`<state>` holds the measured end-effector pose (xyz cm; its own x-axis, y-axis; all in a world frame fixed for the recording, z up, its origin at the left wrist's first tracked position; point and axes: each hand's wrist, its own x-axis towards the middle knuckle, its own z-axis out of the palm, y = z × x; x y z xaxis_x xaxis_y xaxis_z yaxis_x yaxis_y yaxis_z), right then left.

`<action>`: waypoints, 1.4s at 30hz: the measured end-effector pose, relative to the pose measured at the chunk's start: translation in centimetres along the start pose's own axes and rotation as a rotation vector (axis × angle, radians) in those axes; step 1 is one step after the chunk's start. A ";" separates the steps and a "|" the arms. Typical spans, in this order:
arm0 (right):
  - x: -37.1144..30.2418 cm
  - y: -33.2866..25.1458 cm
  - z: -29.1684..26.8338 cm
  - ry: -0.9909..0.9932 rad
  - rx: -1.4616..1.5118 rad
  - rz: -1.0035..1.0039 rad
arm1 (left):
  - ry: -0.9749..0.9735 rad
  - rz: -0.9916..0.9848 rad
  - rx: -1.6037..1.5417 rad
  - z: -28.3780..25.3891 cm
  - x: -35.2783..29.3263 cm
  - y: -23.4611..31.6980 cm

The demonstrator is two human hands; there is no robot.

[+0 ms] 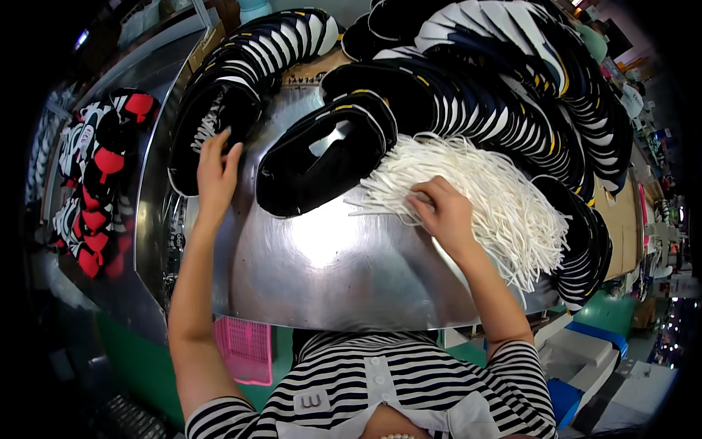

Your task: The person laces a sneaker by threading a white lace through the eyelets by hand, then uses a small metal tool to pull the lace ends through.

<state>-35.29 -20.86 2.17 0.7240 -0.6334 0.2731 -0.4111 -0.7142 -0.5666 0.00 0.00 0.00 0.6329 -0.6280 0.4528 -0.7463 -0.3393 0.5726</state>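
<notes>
My left hand (214,174) rests at the near part of a black shoe upper (191,130) with white lacing, the front one of a nested row. Its fingers are stretched and apart, with nothing visibly in them. My right hand (447,218) is at the left side of a big heap of white shoelaces (486,194). Thumb and fingers are curled together on the laces there; how many they pinch is hidden. Between my hands lies a pair of nested black shoe uppers (292,177) without visible lacing, its right end close to the heap.
Long curved rows of nested black, white and yellow-edged uppers (497,121) fill the table's far side and right. Beyond a metal divider on the left are black, white and red pieces (108,164). The shiny metal table (344,293) ends near my striped shirt; a pink basket (245,350) stands below.
</notes>
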 end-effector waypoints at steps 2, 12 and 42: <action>-1.6 -0.5 1.5 -0.013 -0.030 -0.013 | -0.007 -0.173 -0.190 -1.3 -4.2 3.4; -0.7 -1.7 -0.9 0.114 0.411 -0.002 | 0.392 -0.049 -0.096 -6.1 -6.9 11.7; -12.7 -7.6 4.8 -0.304 1.075 0.456 | -1.296 -0.673 -0.220 -4.8 -11.8 14.9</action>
<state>-38.74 -5.95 -0.73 0.7925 -0.5637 -0.2330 -0.0962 0.2618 -0.9603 -17.59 5.76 6.46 0.1300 -0.6126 -0.7796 -0.2728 -0.7781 0.5659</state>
